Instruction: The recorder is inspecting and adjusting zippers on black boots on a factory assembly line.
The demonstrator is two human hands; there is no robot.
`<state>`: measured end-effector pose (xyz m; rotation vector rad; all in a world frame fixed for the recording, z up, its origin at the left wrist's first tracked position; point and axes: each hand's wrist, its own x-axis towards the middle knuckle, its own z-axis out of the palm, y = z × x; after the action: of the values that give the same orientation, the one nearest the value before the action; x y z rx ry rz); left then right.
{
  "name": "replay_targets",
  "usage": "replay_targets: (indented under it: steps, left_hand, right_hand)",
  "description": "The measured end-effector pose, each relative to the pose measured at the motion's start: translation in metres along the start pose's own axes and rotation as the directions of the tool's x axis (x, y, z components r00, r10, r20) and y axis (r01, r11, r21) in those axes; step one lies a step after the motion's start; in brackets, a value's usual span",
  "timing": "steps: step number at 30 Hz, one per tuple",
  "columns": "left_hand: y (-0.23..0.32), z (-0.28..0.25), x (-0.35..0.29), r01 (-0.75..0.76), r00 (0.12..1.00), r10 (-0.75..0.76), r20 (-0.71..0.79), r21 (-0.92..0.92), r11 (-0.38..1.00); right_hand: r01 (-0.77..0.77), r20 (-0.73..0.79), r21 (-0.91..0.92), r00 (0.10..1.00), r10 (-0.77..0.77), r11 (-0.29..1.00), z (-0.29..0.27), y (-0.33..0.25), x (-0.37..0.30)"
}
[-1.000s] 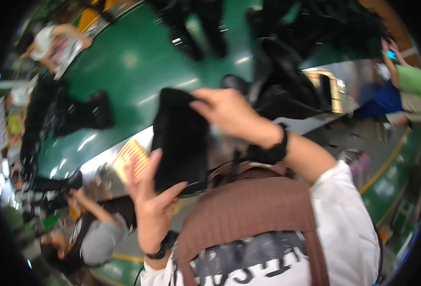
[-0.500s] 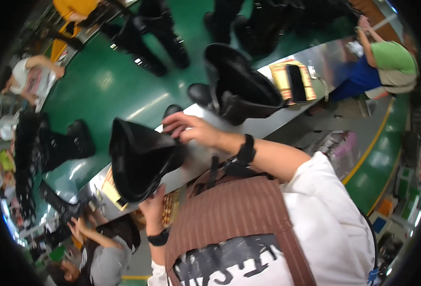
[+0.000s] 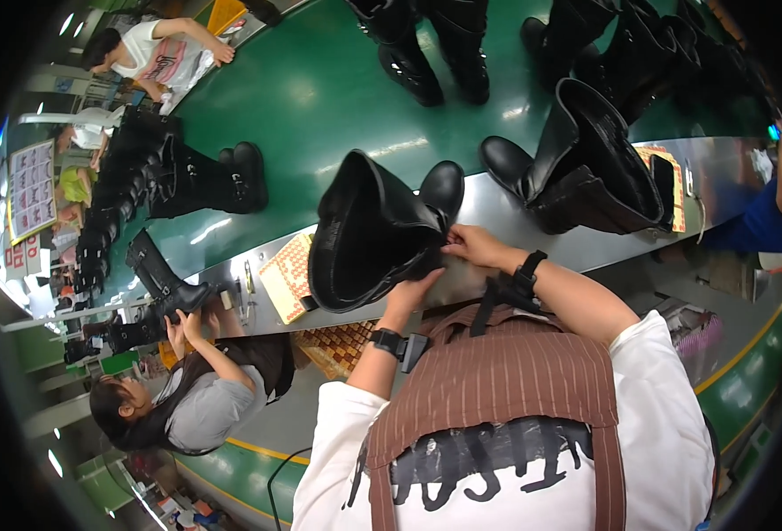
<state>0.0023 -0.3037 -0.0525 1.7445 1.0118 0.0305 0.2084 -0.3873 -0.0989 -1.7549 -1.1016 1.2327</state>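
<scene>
Gripping a black boot (image 3: pixel 400 208), apparently, both hands (image 3: pixel 413 294) (image 3: pixel 479 248) sit beyond dark shirt lettering (image 3: pixel 488 485).

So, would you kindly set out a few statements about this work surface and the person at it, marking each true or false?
1. The left grip and the right grip are both at the same black boot. True.
2. The right grip holds a second boot as well. False: the second boot stands to the right with neither grip on it.
3. The person's apron is plain green. False: the apron is brown with thin light stripes.
4. A patterned pad lies left of the black boot. True.
5. Other dark boots stand on the green tabletop. True.
</scene>
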Motion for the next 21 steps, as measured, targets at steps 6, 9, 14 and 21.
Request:
replay_targets:
  steps: [6,9,14,21]
  left_hand:
    - [-0.006,0.013,0.002,-0.016,0.99,0.014,-0.138,-0.012,1.0]
    - [-0.003,0.011,0.002,-0.193,0.978,0.18,-0.102,-0.14,0.971]
    - [0.016,0.012,-0.004,-0.064,0.996,0.055,-0.075,-0.128,0.99]
    - [0.012,0.03,-0.007,-0.01,0.998,0.021,0.058,-0.179,0.984]
  right_hand:
    - [-0.228,0.257,0.25,0.953,0.162,0.941,-0.014,-0.028,-0.002]
    - [0.027,0.304,0.484,0.932,-0.197,0.874,-0.037,-0.087,-0.024]
    - [0.201,0.325,0.408,0.879,-0.347,0.891,-0.073,-0.179,-0.069]
    - [0.15,0.32,0.388,0.903,-0.286,0.909,-0.076,-0.206,-0.087]
